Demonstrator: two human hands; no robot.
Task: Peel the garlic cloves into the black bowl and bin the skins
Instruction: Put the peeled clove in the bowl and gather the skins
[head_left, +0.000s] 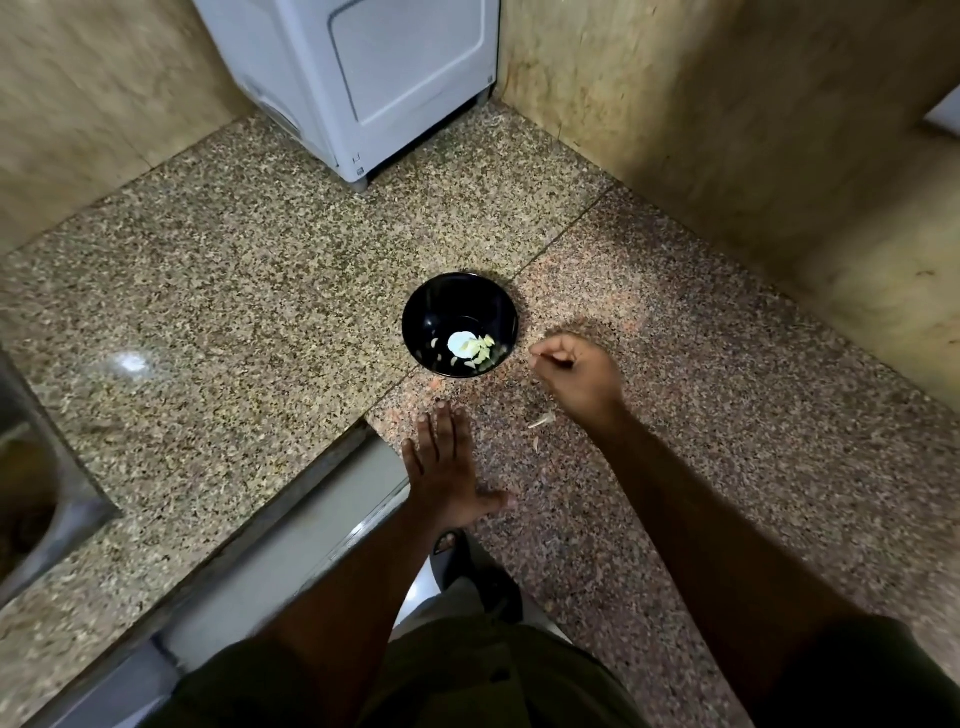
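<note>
A black bowl (460, 323) sits on the speckled stone counter (234, 291), with a small heap of pale peeled garlic cloves (475, 352) lying in its bottom. Just to the right of the bowl, the right hand (579, 371) hovers with its fingers curled in, thumb and forefinger pinched together; whether something tiny is held between them cannot be told. The left hand (447, 470) lies flat on the counter nearer the person, fingers straight and pointing toward the bowl, thumb spread out to the side. Between the two hands a thin scrap of garlic skin (540, 422) rests on the stone. A white appliance (363, 78) stands at the back of the counter against the wall
</note>
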